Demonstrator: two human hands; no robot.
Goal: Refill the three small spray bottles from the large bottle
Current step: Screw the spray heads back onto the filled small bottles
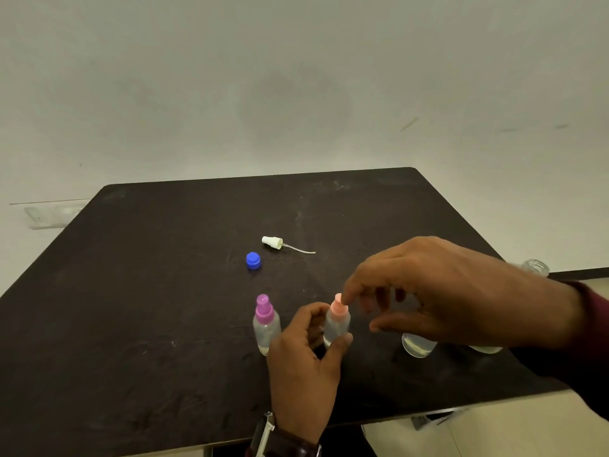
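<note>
On the dark table (148,291) a small clear bottle with a pink spray top (336,321) stands upright, and my left hand (304,364) grips its body. My right hand (445,291) hovers over it with fingers spread, the index fingertip touching the pink top. To the left stands a small bottle with a purple spray top (265,324). Under my right hand a third small clear bottle (418,346) shows only its base. The large bottle is mostly hidden behind my right wrist; its open clear neck (535,267) and base (486,349) show.
A blue cap (253,260) lies near the table's middle. Just beyond it lies a white spray head (273,242) with its thin dip tube pointing right. The table's right edge runs close behind my right forearm. A pale wall rises behind the table.
</note>
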